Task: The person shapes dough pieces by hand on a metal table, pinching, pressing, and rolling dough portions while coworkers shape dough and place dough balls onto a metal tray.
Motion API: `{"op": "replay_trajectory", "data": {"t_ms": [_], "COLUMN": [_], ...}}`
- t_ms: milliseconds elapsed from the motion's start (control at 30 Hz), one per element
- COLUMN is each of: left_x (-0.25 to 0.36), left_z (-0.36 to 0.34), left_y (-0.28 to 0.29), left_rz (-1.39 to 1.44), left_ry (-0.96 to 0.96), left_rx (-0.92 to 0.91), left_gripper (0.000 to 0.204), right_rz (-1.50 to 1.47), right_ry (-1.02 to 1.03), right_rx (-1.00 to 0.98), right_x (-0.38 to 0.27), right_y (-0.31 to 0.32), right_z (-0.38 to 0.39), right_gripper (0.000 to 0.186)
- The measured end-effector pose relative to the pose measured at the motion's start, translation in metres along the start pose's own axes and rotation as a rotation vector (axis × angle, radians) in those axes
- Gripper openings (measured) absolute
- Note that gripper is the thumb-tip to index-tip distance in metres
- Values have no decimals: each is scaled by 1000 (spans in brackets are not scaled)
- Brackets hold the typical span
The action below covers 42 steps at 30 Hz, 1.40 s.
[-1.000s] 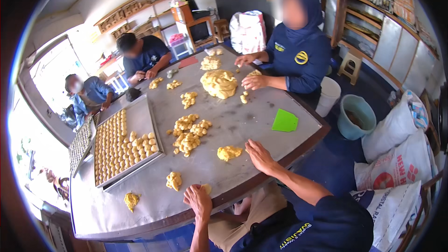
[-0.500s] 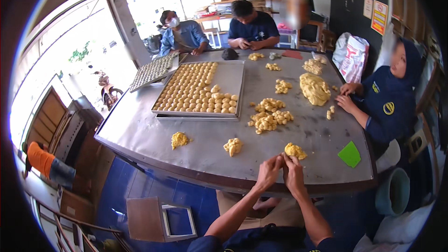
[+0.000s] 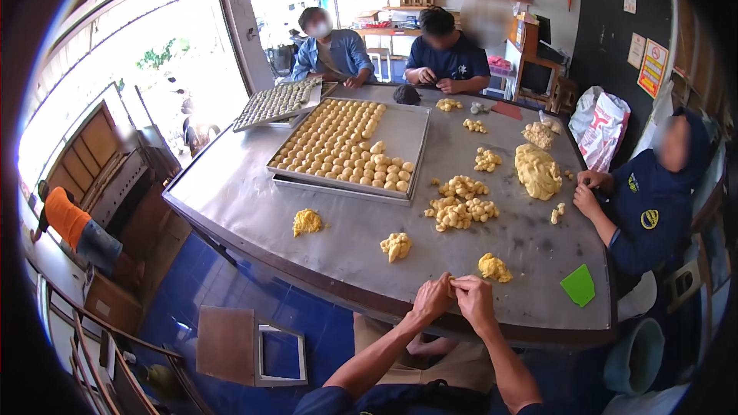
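Over the table's near edge, my left hand (image 3: 433, 298) and my right hand (image 3: 473, 300) meet with their fingertips pinched together. A small piece of dough seems to be between them, mostly hidden by the fingers. Just beyond my right hand lies a crumbly yellow lump (image 3: 494, 267). To the left of it on the metal table (image 3: 346, 261) are a pale dough clump (image 3: 396, 247) and another yellow crumbly heap (image 3: 307, 222). Farther in, a pile of small dough pieces (image 3: 460, 207) sits near a large dough mass (image 3: 537, 172).
A large tray (image 3: 407, 117) holds rows of round dough balls; a second filled tray (image 3: 277, 104) is behind it. A green scraper (image 3: 578, 286) lies at the right. Co-workers sit at the far side and at the right. A bucket (image 3: 635, 355) stands on the floor at right.
My view has shifted, so the table sits slightly differently in it. My joined hands have drawn back from the yellow lump toward the table's near edge.
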<state>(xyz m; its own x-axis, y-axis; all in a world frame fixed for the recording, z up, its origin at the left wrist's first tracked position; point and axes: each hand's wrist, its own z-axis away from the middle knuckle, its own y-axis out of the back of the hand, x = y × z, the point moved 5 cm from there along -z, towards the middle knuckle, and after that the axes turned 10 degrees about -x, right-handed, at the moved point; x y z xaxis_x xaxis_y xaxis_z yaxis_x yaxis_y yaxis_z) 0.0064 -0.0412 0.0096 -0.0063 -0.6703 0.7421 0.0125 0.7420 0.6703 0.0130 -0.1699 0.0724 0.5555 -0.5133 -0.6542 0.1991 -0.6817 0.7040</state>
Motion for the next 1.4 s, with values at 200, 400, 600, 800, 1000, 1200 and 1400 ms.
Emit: {"op": "replay_trajectory", "data": {"t_ms": [200, 400, 600, 800, 1000, 1200, 1400], "left_x": [2, 17, 1, 14, -12, -20, 3], "left_z": [6, 5, 7, 3, 1, -5, -3], "left_y": [17, 16, 3, 25, 14, 9, 34], "left_rz": [215, 352, 177, 343, 600, 445, -188], "left_ry": [-134, -215, -337, -260, -96, -269, -391], "left_rx": [-25, -94, -43, 49, -67, -81, 64], "left_gripper": [28, 32, 28, 51, 43, 32, 22], "right_rz": [-254, -710, -93, 297, 295, 260, 305], "right_ry": [-80, -266, -78, -153, -133, -144, -131], "right_rx": [18, -154, -199, -14, 36, 161, 263], "right_x": [0, 63, 38, 65, 64, 66, 75], "right_y": [6, -11, -5, 64, 61, 47, 35], "right_z": [-6, -13, -19, -18, 6, 33, 39], "right_gripper": [20, 48, 41, 39, 38, 35, 43]}}
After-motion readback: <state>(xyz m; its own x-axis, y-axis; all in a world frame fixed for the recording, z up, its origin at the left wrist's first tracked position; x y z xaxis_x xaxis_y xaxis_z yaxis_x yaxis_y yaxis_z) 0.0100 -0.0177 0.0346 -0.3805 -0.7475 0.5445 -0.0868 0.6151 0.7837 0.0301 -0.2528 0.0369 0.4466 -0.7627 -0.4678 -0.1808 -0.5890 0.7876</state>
